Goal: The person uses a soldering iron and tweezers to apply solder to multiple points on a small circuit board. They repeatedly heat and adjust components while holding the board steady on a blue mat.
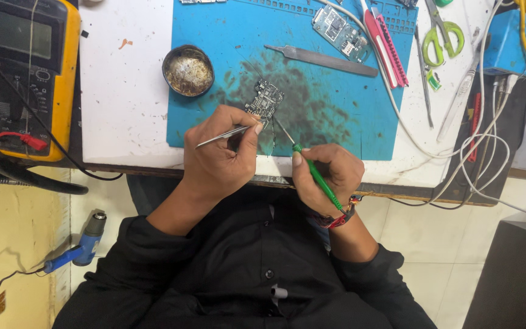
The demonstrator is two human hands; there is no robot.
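A small circuit board (265, 100) is lying on the blue mat (214, 36), in the middle of a dark sooty smear that is spreading across the mat's near half. The board is dark and uneven in outline, and it is crowded with tiny silvery parts and metal covers.

The left hand (217, 158) is pinching a pair of tweezers (226, 135) between thumb and fingers, closed firmly around them, and the tips are touching the near edge of the board. The right hand (330, 173) is gripping a thin green-handled tool (315, 173) like a pen, fingers wrapped tight, and its metal point is aiming at the board from the right, just beside the tweezer tips.

To the left of the board, on the mat's edge, a round tin (188, 70) is sitting open; it is holding a yellowish, crusted paste with a rough surface. Beyond the board, a second pair of tweezers (321, 60) is lying flat on the mat, and a second circuit board (339, 29) is resting further off to the right. Far left of the board, a yellow meter (22, 73) is standing on the table (123, 97).
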